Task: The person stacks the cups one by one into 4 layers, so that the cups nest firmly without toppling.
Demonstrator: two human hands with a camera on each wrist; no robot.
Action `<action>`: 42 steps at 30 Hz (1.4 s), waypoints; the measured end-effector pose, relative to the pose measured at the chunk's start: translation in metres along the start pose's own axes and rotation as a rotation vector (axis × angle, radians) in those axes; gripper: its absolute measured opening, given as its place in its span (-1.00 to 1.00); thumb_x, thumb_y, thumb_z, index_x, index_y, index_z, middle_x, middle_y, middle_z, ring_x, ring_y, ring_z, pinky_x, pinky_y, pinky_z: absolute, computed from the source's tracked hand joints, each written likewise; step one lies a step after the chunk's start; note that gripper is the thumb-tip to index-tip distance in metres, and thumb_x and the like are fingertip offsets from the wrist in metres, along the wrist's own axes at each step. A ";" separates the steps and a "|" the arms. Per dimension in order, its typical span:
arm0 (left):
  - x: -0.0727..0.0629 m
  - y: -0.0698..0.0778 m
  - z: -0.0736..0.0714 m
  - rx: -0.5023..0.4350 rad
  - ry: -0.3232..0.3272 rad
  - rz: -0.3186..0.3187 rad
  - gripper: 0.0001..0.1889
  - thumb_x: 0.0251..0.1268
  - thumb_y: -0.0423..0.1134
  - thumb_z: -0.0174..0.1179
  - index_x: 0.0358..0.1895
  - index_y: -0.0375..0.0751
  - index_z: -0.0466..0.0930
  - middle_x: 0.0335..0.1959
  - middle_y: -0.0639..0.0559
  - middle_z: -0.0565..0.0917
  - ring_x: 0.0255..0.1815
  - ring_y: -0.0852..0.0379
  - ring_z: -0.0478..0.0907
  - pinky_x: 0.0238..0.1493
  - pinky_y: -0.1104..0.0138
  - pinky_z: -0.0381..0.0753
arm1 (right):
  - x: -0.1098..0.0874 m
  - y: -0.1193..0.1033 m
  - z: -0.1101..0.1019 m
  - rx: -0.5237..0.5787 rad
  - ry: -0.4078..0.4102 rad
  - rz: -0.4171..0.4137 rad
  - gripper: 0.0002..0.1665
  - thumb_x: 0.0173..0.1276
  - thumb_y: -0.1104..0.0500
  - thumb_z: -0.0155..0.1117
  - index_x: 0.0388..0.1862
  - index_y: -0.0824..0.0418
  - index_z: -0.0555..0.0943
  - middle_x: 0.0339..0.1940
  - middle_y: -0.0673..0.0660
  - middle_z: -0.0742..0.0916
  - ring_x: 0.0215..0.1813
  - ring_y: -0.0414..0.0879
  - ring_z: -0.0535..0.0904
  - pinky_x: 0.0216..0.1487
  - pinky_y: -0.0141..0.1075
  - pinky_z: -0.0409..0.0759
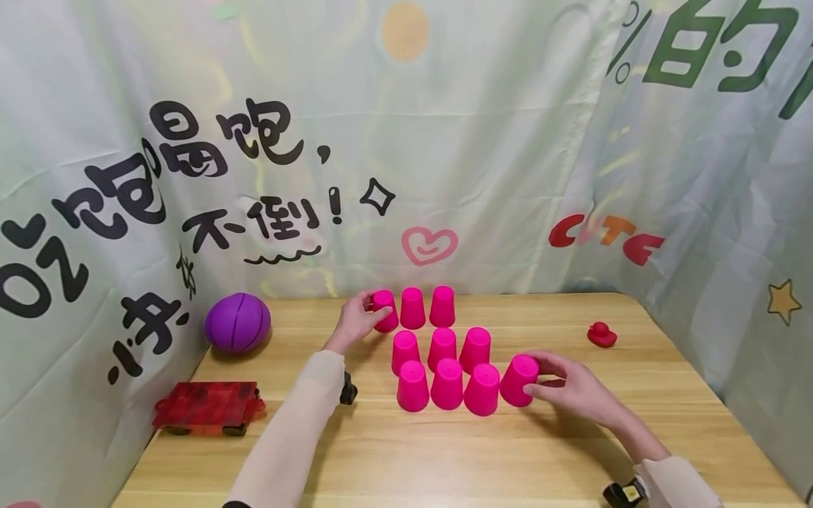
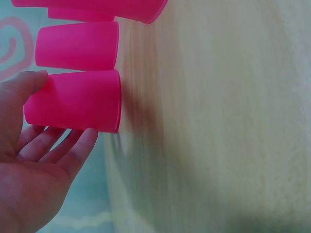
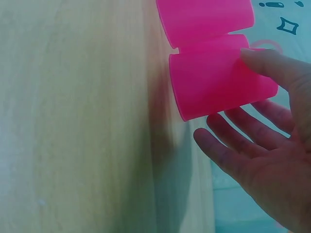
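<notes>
The left hand (image 1: 356, 322) pinched the back-left cup (image 1: 384, 300), the right hand (image 1: 576, 389) the front-right cup (image 1: 517, 377). Sideways pushing could topple neighbouring cups (image 1: 482, 389).

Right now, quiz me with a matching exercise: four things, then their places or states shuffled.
1. purple ball with dark seams
2. boxy red toy with dark wheels
3. small red hat-shaped toy
4. person's left hand

A. right side of the wood-grain table
B. gripping an upside-down pink cup
C. left, nearer the camera
D. left, farther back

Pairs: 1-D, 2-C, 3-A, 4-B
</notes>
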State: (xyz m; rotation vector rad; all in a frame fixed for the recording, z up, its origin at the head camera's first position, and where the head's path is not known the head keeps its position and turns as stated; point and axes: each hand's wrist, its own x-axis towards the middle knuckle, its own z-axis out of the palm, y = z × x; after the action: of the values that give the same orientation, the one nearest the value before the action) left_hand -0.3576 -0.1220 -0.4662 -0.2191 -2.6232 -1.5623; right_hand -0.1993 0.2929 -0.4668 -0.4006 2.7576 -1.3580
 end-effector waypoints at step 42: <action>-0.012 -0.005 -0.015 0.000 -0.016 -0.003 -0.23 0.38 -0.11 0.43 0.56 -0.27 0.33 0.37 -0.41 0.59 0.40 -0.34 0.56 0.40 -0.08 0.60 | 0.016 -0.011 -0.013 -0.041 0.036 0.006 -0.22 0.36 -0.02 0.54 0.45 0.28 0.51 0.20 0.22 0.76 0.17 0.11 0.73 0.00 -0.42 0.72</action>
State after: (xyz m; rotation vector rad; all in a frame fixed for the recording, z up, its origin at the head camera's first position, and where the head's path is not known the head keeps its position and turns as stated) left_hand -0.3470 -0.1388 -0.4649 -0.2292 -2.6363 -1.5685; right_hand -0.2145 0.2929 -0.4489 -0.3734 2.8177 -1.3221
